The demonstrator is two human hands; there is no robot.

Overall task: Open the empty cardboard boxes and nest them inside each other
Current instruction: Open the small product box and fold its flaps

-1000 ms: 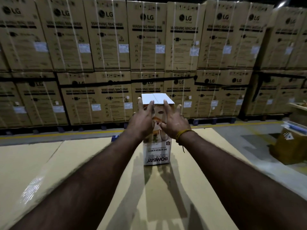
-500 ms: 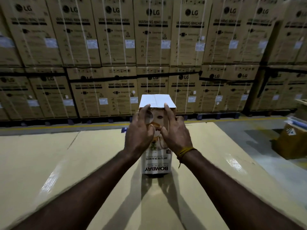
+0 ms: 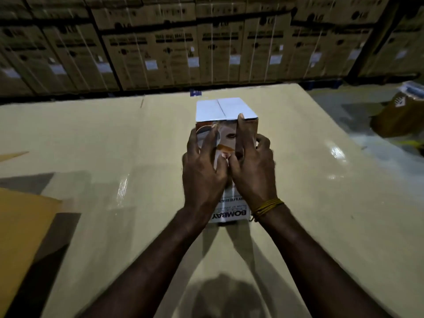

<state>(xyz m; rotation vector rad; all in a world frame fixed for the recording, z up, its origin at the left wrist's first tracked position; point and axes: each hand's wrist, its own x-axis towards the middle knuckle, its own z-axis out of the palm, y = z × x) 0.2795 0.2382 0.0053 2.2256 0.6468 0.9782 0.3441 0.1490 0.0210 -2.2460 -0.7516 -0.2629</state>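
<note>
A tall printed carton (image 3: 220, 110) marked BOMBAY stands upside down on a wide sheet of cardboard (image 3: 114, 145). Its white top flaps lie closed, with a seam down the middle. Both my hands are on its near face. My left hand (image 3: 202, 175) rests there with fingers spread and fairly straight, the outer finger at the left edge. My right hand (image 3: 254, 173) points its index finger up to the top edge, while its other fingers curl round the carton's right edge. No second box for nesting is in sight.
A wall of stacked LG washing-machine cartons (image 3: 174, 53) runs across the back. A brown sheet (image 3: 20, 226) lies at the left edge of the cardboard. On the floor to the right sits a brown box (image 3: 399, 115).
My view has tilted down and come closer. Both hands have slid lower on the carton's near face, and my right fingers now curl round its right edge.
</note>
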